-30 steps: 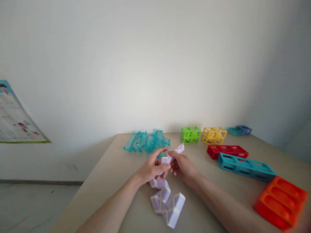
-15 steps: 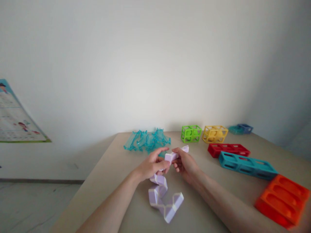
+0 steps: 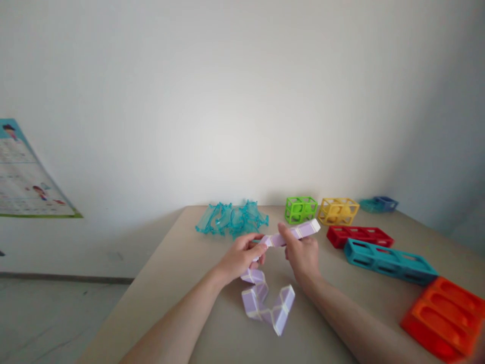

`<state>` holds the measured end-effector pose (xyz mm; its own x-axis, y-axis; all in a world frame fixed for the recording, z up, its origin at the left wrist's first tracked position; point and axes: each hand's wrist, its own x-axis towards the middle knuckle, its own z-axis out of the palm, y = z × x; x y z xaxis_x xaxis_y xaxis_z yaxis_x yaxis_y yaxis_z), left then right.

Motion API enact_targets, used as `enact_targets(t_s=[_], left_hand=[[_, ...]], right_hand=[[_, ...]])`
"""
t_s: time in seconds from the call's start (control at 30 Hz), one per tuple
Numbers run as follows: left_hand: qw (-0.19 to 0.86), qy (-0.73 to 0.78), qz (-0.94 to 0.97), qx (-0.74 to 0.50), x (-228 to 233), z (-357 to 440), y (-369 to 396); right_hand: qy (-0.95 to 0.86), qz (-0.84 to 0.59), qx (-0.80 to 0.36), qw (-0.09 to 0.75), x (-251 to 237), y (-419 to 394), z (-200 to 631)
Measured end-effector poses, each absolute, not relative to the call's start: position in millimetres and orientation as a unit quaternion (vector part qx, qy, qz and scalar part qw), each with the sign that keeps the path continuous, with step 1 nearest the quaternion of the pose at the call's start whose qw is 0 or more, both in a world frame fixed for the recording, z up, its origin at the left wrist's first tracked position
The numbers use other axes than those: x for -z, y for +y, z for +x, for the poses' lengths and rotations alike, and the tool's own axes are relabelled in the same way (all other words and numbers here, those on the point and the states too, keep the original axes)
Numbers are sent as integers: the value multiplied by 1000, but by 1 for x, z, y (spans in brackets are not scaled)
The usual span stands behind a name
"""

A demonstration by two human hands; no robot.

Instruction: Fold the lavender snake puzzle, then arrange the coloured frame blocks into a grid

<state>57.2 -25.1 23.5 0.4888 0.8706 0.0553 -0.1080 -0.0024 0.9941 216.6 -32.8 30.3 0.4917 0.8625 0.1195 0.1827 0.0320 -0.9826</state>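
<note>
**Twisting the lilac snake puzzle, mid-fold**

I am watching both hands working one jointed snake puzzle (image 3: pixel 270 303) over the table (image 3: pixel 182 263). The left hand (image 3: pixel 239 257) is closing its fingers around a middle link; the right hand (image 3: pixel 303 253) is pinching the straightened end section, which is pointing out toward 2 o'clock, clear of the tabletop. The folded remainder is zigzagging down at 6 o'clock from the hands, and seems to be resting on the table.

Step in hand, as I judge it: turning one link against its neighbour, with the left hand acting as anchor. The next move is likely calling for a firm hold on the anchor link and a clean rotation at the joint, so the hanging tail is not swinging.

Lying beyond, untouched: a clear teal pile (image 3: pixel 232 219) at 12 o'clock, a green frame (image 3: pixel 300 209) and yellow frame (image 3: pixel 338 211) at 1 o'clock, then red block (image 3: pixel 359 236), teal block (image 3: pixel 390 261) and orange block (image 3: pixel 445 317) running from 2 to 4 o'clock.

Writing: a poster (image 3: pixel 26 182) is hanging at 9 o'clock; its print is too small to read. No brands are showing on the toys.
</note>
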Motion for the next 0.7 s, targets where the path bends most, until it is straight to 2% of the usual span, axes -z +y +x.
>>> enact_targets(t_s=[0.17,0.3,0.37,0.43,0.57,0.7], left_hand=[[613,341,588,-402,-24,58,-26],[726,328,504,-333,-24,49,-23],[777,298,480,-277,-23,46,-21],[781,294,475,-278,-21,46,-21],[707,326,498,-382,-18,51,-23],[697,303,533,-372,-19,53,-25]], right_hand=[[-422,-595,-327,601,-25,-33,215],[-519,-394,-439,618,-23,-35,215],[-544,-342,-470,605,-24,-36,215],[-546,-355,-461,602,-25,-37,215],[-522,-423,-413,615,-26,-37,212],[-521,-453,-381,615,-24,-37,210]])
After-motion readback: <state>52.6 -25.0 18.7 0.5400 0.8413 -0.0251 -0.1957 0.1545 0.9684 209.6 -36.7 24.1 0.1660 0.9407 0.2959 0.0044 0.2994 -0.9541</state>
